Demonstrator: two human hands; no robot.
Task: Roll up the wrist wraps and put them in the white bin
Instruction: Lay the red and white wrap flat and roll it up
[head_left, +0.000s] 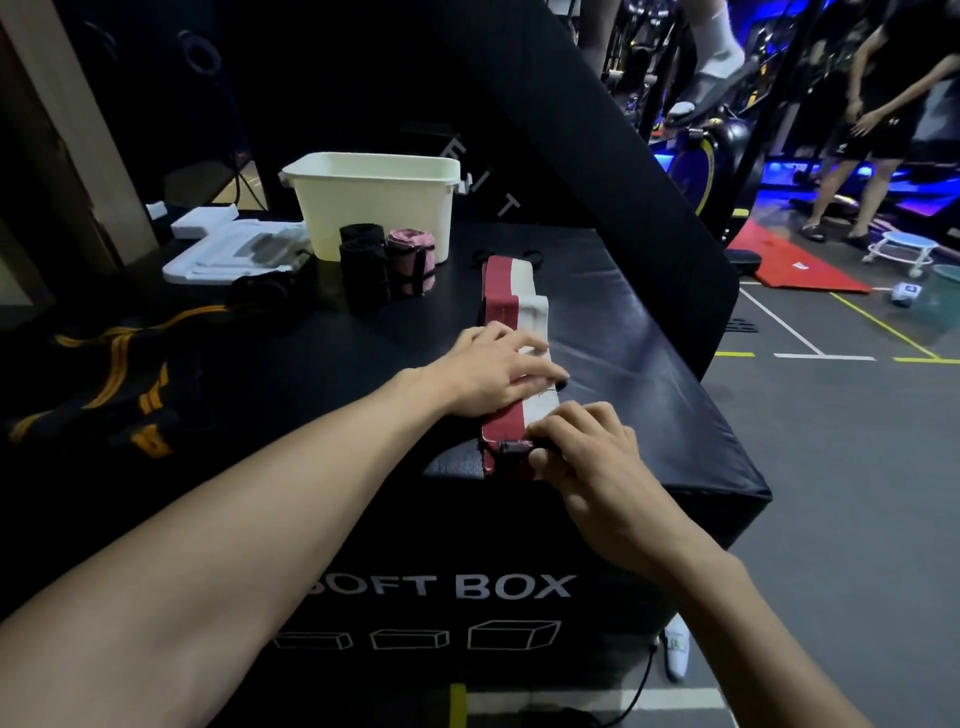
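Two hands work on one red-and-white wrist wrap (511, 317) that lies flat on the black padded top of the soft plyo box (649, 364). The wrap's long axis runs from the box's near edge straight away toward the white bin (374, 202); its woven fabric is split lengthwise, red on the left, white on the right, with a fold partway along. The left hand (493, 369) rests on the middle of the strip, fingers spread and straight, pressing it down. The right hand (582, 441) pinches the near end, fingers curled round a dark loop or tab there. A rolled black wrap (363, 275) and a rolled pink wrap (411, 262) stand upright, touching each other, just in front of the smooth plastic rectangular bin.
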